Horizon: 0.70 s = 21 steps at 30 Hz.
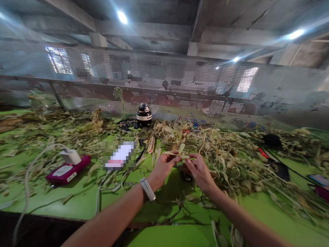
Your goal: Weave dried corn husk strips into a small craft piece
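My left hand (167, 165), with a white band on its wrist, pinches a pale yellow-green dried leaf strip (182, 149) between thumb and fingers. Opposite it, my right hand (198, 169) has its thumb and fingertips closed on the same strip. The fingertips of both hands almost meet, and a short end of the strip sticks up between them. Beneath the hands, a dark ring-shaped thing (186, 177) shows in part; its kind is unclear. Heaps of similar dried strips (221, 151) lie behind and to the right of my hands.
A green table (84, 200) carries the litter of strips. Left of me sit a magenta power strip (65, 173) with a white charger (71, 157) and a blurred-out phone (120, 156). A black bottle (144, 115) stands before a perforated metal screen (159, 75). Cables cross both sides.
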{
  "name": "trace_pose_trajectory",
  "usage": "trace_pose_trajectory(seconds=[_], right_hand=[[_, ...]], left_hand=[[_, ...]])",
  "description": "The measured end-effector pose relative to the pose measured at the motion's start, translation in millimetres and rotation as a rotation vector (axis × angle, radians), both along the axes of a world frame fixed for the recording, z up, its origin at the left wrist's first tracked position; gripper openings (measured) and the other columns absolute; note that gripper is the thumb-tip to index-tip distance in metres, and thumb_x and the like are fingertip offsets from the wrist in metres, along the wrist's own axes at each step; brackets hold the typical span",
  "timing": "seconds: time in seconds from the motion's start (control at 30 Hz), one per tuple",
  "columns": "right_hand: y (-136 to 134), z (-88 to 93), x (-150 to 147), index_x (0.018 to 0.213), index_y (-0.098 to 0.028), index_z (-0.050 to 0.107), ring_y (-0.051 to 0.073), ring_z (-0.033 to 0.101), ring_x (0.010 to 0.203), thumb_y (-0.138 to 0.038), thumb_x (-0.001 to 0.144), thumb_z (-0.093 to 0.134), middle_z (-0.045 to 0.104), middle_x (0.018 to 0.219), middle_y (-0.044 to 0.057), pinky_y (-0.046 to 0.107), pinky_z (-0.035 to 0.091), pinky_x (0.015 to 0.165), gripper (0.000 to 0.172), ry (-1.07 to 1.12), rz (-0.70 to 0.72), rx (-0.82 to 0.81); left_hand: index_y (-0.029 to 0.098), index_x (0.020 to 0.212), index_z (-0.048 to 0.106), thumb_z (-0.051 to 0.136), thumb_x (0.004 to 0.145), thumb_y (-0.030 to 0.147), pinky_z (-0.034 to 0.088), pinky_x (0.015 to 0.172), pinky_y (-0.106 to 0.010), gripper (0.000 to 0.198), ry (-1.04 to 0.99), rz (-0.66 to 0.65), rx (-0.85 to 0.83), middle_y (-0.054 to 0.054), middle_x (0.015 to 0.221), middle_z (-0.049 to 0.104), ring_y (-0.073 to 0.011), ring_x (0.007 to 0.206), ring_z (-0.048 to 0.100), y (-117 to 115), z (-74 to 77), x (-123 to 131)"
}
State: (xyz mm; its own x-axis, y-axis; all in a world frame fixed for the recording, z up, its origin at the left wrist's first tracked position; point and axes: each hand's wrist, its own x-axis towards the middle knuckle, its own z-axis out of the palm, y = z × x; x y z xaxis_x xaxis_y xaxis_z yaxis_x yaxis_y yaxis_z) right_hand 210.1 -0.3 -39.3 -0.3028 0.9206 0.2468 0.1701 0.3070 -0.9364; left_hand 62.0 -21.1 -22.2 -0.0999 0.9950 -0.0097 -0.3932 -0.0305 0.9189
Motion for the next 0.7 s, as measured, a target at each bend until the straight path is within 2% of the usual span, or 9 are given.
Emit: trace_pose_trajectory(seconds=[0.17,0.23,0.3,0.43,0.53,0.6,0.7], right_hand=[[-5,3.8,1,0.102,-0.019,0.040,0.017,0.060,0.059,-0.048,0.079,0.055,0.063,0.071,0.000,0.029,0.046,0.058,0.039,-0.165,-0.187,0.179],[-6,5.9,2,0.097,-0.019,0.045,0.017,0.060,0.060,-0.045,0.081,0.055,0.063,0.071,0.001,0.027,0.045,0.056,0.032,-0.242,-0.226,0.248],[-7,7.6,2,0.088,-0.020,0.050,0.016,0.059,0.060,-0.041,0.085,0.051,0.063,0.070,0.001,0.026,0.044,0.056,0.021,-0.330,-0.205,0.326],[-6,8.5,3,0.079,-0.019,0.058,0.017,0.060,0.069,-0.030,0.091,0.041,0.064,0.075,0.004,0.026,0.045,0.064,0.023,-0.483,-0.121,0.562],[-5,7.7,5,0.079,-0.019,0.060,0.018,0.058,0.071,-0.026,0.093,0.039,0.062,0.075,0.005,0.028,0.044,0.066,0.027,-0.668,-0.118,0.751],[-4,7.4,6,0.081,-0.019,0.062,0.019,0.056,0.074,-0.026,0.093,0.040,0.062,0.077,0.007,0.030,0.043,0.068,0.025,-0.791,-0.138,0.879],[-3,8.8,8,0.086,-0.019,0.062,0.021,0.055,0.084,-0.024,0.092,0.043,0.062,0.094,0.009,0.032,0.041,0.074,0.021,-0.868,-0.162,1.031]], left_hand=[[0.016,0.080,0.061,0.073,0.059,0.023,0.045,0.073,-0.026,0.025,0.009,0.065,0.020,-0.001,0.074,0.065,-0.0141,0.073,0.059,4,-3.8,0],[0.016,0.080,0.061,0.074,0.058,0.024,0.046,0.074,-0.027,0.027,0.019,0.067,0.031,-0.001,0.073,0.065,-0.0142,0.072,0.059,5,-5.7,0],[0.016,0.079,0.062,0.073,0.058,0.025,0.046,0.074,-0.028,0.026,0.072,0.075,0.041,-0.002,0.074,0.066,-0.0151,0.073,0.060,5,-7.3,0],[0.017,0.082,0.064,0.069,0.063,0.031,0.047,0.075,-0.030,0.024,0.337,0.108,0.121,-0.007,0.086,0.068,-0.0193,0.080,0.062,6,-10.1,-2],[0.016,0.086,0.065,0.064,0.068,0.032,0.046,0.079,-0.032,0.024,0.570,0.147,0.209,-0.009,0.093,0.069,-0.0214,0.085,0.062,7,-11.8,-6],[0.016,0.088,0.066,0.061,0.071,0.029,0.046,0.080,-0.032,0.022,0.682,0.126,0.230,-0.009,0.091,0.070,-0.0215,0.084,0.062,8,-13.0,-9],[0.018,0.088,0.066,0.058,0.073,0.026,0.046,0.080,-0.032,0.019,0.767,0.058,0.245,-0.008,0.089,0.070,-0.0215,0.084,0.062,9,-15.1,-12]])
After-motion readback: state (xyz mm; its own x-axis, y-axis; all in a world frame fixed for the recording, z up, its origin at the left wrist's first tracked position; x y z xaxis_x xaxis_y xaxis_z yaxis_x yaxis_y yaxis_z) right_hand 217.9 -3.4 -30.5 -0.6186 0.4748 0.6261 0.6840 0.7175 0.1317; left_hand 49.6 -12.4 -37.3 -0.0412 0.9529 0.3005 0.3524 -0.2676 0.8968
